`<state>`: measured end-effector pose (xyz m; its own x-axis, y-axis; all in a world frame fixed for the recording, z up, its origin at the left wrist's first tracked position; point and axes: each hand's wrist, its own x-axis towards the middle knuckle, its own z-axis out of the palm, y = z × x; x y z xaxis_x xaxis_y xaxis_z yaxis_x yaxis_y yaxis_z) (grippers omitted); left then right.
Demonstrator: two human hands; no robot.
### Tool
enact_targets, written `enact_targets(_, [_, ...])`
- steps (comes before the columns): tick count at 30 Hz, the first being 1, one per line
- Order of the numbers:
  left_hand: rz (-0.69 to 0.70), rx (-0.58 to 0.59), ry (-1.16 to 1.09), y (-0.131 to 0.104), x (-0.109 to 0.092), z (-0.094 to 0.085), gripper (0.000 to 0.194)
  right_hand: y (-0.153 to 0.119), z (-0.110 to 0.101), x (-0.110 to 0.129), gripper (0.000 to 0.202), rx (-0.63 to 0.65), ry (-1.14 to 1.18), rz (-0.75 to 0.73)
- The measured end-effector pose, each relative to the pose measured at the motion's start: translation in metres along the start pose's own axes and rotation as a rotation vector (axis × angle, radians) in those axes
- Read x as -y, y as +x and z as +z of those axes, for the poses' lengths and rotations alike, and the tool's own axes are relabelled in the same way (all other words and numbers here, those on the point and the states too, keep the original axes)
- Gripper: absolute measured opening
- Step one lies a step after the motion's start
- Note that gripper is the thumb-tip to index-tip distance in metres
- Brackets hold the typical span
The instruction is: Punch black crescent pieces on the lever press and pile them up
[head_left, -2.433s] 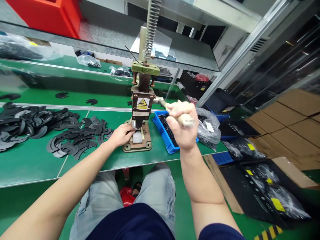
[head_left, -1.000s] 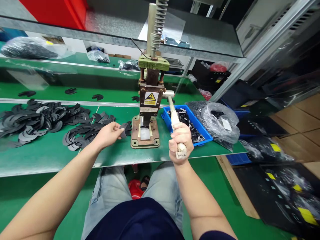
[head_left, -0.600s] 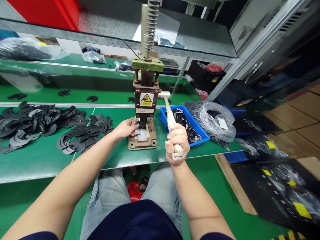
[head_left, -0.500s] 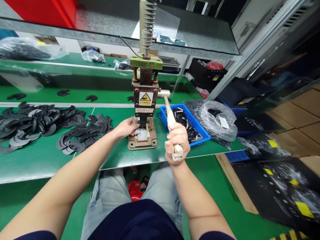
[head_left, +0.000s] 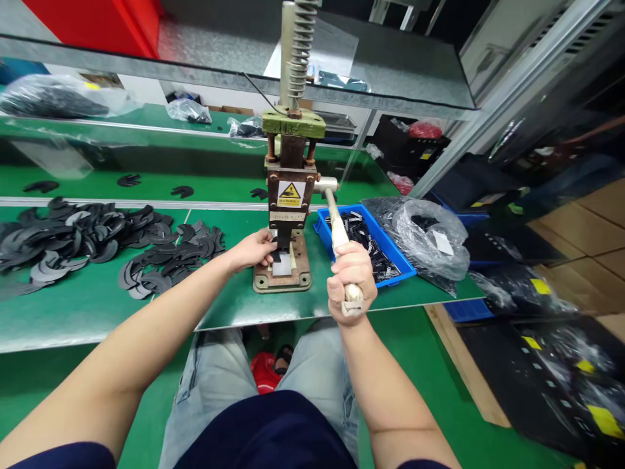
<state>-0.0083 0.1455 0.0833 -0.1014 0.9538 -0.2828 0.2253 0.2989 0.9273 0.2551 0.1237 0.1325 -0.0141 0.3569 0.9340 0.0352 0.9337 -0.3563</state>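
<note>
In the head view my right hand [head_left: 351, 279] is wrapped round the pale, tape-covered lever [head_left: 338, 225] of a hand press [head_left: 291, 156]. My left hand [head_left: 254, 250] is at the left of the press's ram, its fingers pinched on a small black curved piece [head_left: 277, 256]. That piece lies over the light metal plate [head_left: 282, 268] on the press base [head_left: 283, 281]; its far end is hidden behind the ram and fingers. To the left, black crescent-shaped pieces [head_left: 170, 264] lie in a loose pile.
A blue tray [head_left: 403, 279] of small black parts stands right of the press, beside a clear plastic bag [head_left: 434, 234]. A larger heap of crescents [head_left: 73, 238] is at far left. Behind, several black pieces [head_left: 183, 191] lie along a green strip under a metal shelf [head_left: 219, 75].
The camera view has shifted slightly, so the press appears a little farther right. The piece at my left fingertips looked grey before and shows black now. My right hand keeps its hold on the lever.
</note>
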Motion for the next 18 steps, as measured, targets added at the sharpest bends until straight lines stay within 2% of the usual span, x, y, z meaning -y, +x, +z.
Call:
enact_targets(2, [0.1, 0.012, 0.022, -0.002, 0.011, -0.024, 0.04, 0.0, -0.002, 0.0, 0.014, 0.022, -0.015, 0.004])
enact_targets(3, [0.143, -0.037, 0.075, -0.004, 0.018, -0.038, 0.041, 0.0, -0.002, 0.001, 0.014, 0.028, -0.021, 0.011])
enact_targets(5, [0.166, -0.216, 0.279, -0.007, 0.033, -0.064, 0.041, 0.0, -0.001, 0.001, 0.014, 0.023, -0.023, 0.013])
enact_targets(7, [0.142, -0.305, 0.507, -0.01, 0.047, -0.08, 0.043, 0.0, 0.001, 0.001, 0.015, 0.001, -0.013, 0.02])
enact_targets(9, [0.157, -0.295, 0.685, -0.011, 0.057, -0.082, 0.051, 0.0, 0.002, 0.002, 0.015, -0.018, 0.002, 0.024])
enact_targets(13, [0.25, -0.262, 0.913, -0.003, 0.06, -0.063, 0.06, 0.001, 0.002, 0.003, 0.015, -0.008, 0.001, 0.022])
enact_targets(16, [0.194, -0.235, 1.0, 0.004, 0.057, -0.054, 0.058, 0.002, -0.001, 0.003, 0.014, 0.017, -0.004, 0.019])
enact_targets(18, [0.17, -0.223, 0.992, 0.006, 0.057, -0.055, 0.058, 0.002, -0.002, 0.003, 0.013, 0.031, -0.01, 0.02])
